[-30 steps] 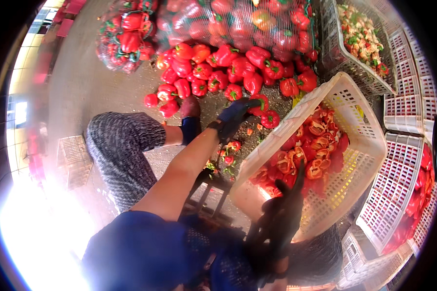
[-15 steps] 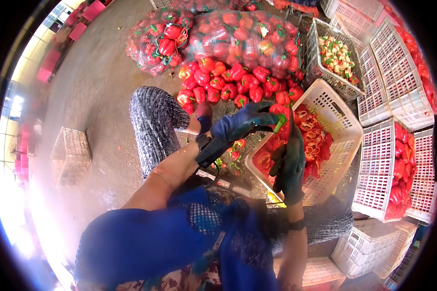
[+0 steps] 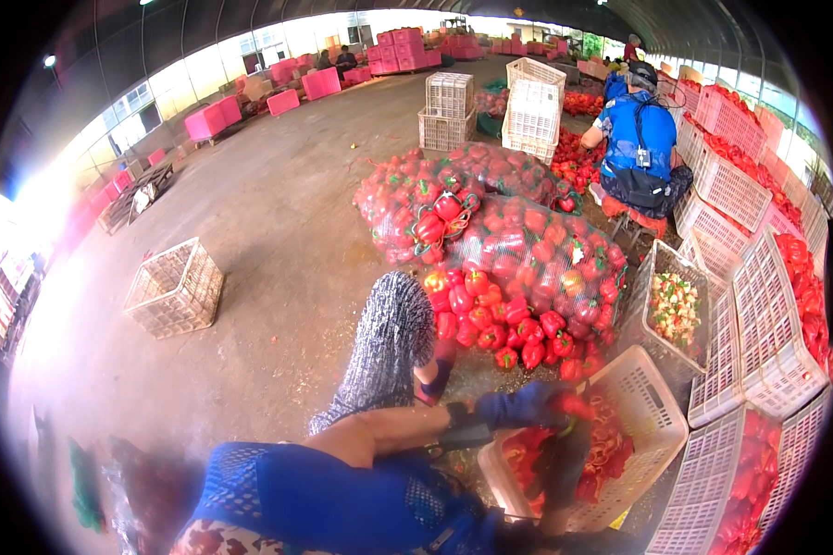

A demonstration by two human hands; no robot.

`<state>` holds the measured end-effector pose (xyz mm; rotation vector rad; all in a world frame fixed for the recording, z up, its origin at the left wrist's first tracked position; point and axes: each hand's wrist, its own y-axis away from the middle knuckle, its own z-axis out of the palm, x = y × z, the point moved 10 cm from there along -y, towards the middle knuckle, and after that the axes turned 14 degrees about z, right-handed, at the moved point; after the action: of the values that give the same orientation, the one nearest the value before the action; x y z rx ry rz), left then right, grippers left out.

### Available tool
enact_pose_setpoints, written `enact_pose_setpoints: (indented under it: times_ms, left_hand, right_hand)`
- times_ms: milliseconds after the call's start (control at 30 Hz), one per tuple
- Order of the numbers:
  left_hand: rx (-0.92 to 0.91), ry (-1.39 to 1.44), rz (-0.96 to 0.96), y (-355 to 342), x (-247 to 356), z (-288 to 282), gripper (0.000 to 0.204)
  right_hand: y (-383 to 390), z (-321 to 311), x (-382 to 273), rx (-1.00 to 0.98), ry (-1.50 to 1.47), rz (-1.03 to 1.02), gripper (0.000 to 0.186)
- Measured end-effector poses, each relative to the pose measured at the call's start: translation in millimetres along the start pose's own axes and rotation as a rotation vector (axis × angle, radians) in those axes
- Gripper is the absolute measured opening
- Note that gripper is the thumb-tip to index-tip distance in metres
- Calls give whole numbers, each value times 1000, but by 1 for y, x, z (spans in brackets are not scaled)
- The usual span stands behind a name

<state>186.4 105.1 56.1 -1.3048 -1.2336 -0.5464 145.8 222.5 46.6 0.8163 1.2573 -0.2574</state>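
Note:
My left hand [image 3: 520, 407], in a blue and dark glove, is closed around a red bell pepper [image 3: 572, 405] above the near end of a pale plastic crate [image 3: 655, 435]. My right hand [image 3: 561, 470], in a dark glove, is close below it over the same crate; motion smears its fingers, so what it holds cannot be made out. Cut red pepper pieces [image 3: 605, 453] lie in the crate. Just beyond, whole red bell peppers [image 3: 518, 328] are heaped on the floor against filled mesh sacks [image 3: 537, 250].
A grey crate of pale cut scraps [image 3: 676, 310] stands at the right, beside stacked white crates [image 3: 776, 333] of red peppers. Farther off, a co-worker in blue [image 3: 640, 139] sits on a low stool. A crate [image 3: 176, 287] stands on the floor at left.
The view has tilted upward, bringing the hall and the co-worker into sight. My hands now appear lower in the picture, still over the crate, and the right one is blurred.

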Motion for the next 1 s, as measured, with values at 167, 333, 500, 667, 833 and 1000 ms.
enact_pose_setpoints:
  times_ms: [167, 333, 500, 667, 833, 1000]
  left_hand:
    - [4, 305, -155, 20, -24, 16, 52]
    - [12, -349, 456, 42, 36, -1, 46]
    - [-17, -346, 485, 15, 106, -16, 35]
    - [-37, 7, 331, 18, 63, -10, 28]
    - [-42, 257, 262, 7, 34, 22, 28]
    - [222, 386, -320, 15, -42, 19, 36]
  right_hand:
    - [13, -12, 6, 24, -77, -141, 35]
    - [19, -29, 5, 10, -101, -124, 52]
    - [-7, -84, 25, 252, -97, -95, 50]
    - [-5, -37, 36, -145, -613, 161, 42]
    - [-14, -31, 53, -286, -879, 177, 36]
    - [-13, -56, 33, 125, -510, 28, 19]
